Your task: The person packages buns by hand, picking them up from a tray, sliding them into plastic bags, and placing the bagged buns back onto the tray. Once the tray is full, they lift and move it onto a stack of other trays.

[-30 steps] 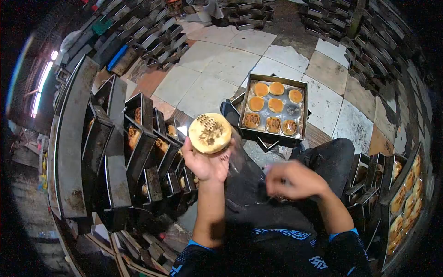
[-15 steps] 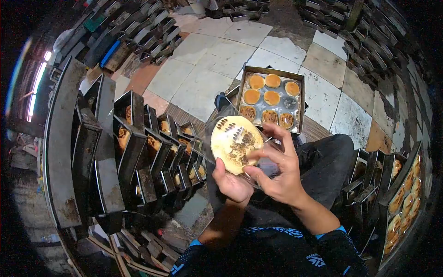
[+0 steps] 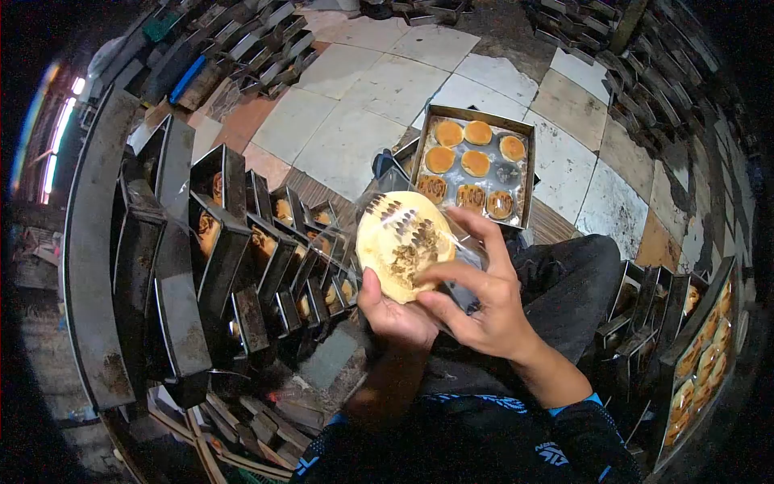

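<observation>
A round, pale yellow bread (image 3: 407,234) with dark brown marks on its face sits in a clear plastic bag (image 3: 466,242). My left hand (image 3: 399,319) cups it from below, thumb pressed to its lower left edge. At the lower right edge, my right hand (image 3: 488,298) has its thumb and a bent finger close together on the plastic; the upper fingers reach along the bag's right side. Just beyond is a square metal tray (image 3: 528,173) with several round browned breads (image 3: 476,164), some with dark patterns on top.
Stacked metal trays holding breads (image 3: 210,234) stand close on my left. More trays (image 3: 645,298) are at the right, one tilted with wrapped breads (image 3: 697,363). Worn floor tiles (image 3: 355,89) stretch ahead, with further tray stacks (image 3: 661,89) at the back. Wooden sticks (image 3: 214,452) lie at lower left.
Both hands and the bagged bread have shifted slightly left and up. My right fingers have moved a little along the bag at the bread's lower right edge. The view has tilted slightly.
</observation>
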Tool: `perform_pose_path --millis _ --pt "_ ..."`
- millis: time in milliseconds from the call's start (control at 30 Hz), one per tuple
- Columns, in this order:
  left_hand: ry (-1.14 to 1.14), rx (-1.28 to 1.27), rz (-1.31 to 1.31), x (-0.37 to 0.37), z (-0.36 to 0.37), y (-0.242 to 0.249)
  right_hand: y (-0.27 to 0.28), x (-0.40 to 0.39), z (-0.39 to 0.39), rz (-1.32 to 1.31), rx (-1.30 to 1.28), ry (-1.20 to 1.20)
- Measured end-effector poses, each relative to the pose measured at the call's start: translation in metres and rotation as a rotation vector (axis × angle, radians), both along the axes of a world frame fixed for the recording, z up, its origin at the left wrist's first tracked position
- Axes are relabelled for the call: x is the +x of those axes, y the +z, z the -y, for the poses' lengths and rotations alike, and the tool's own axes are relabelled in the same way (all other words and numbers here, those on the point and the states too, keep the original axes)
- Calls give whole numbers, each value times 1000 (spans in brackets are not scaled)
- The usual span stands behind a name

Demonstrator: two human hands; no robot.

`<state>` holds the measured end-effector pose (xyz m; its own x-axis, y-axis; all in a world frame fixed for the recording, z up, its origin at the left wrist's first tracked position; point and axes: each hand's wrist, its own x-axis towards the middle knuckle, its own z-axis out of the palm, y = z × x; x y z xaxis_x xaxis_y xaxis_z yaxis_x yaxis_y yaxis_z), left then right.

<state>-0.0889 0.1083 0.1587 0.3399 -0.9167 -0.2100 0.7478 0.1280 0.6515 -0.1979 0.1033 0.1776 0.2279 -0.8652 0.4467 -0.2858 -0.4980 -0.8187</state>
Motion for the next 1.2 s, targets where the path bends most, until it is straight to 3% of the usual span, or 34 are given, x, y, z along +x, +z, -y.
perform_pose_path --millis 267,333,500,533,567,633,700,767,800,833,900,933,1000,1033,1100,1200 --pt "-46 -59 -86 12 1 -3 -1 4 4 -14 -14 62" --pt "-45 -142 -200 12 0 -5 2 10 2 24 54 -68" --pt "-82 -270 -280 16 -2 -2 1 14 2 -61 -115 -7" --pt "-44 -175 -186 19 -2 2 0 16 0 -71 -142 -1" --pt "-5 -81 -93 22 -2 6 -2 14 -5 -46 -98 19" --pt "121 -99 -169 34 5 1 3 12 -14 5 -89 -75" --pt "73 -119 -275 55 5 -2 -20 -4 -20 228 169 -105" --pt "41 -146 -337 73 6 -8 -37 -26 -14 -2 197 -197" --pt "-27 -176 -384 79 4 -8 -42 -37 -8 -204 280 -209" --pt "-101 -204 -427 81 3 -9 -41 -48 -7 -491 195 -174" --pt "-114 -210 -444 80 4 -8 -34 -59 -9 -537 281 -22" --pt "-66 -164 -379 75 4 -7 -32 -58 -11 -533 284 -27" --pt "11 -101 -243 60 0 -1 -8 -40 -20 -83 108 -101" --pt "-6 -99 -241 51 0 -1 5 -31 -23 1 140 -98" --pt "72 -78 -104 37 1 0 17 -19 -15 26 -5 17" --pt "22 -90 -158 43 0 5 12 -27 -18 -161 -2 50"
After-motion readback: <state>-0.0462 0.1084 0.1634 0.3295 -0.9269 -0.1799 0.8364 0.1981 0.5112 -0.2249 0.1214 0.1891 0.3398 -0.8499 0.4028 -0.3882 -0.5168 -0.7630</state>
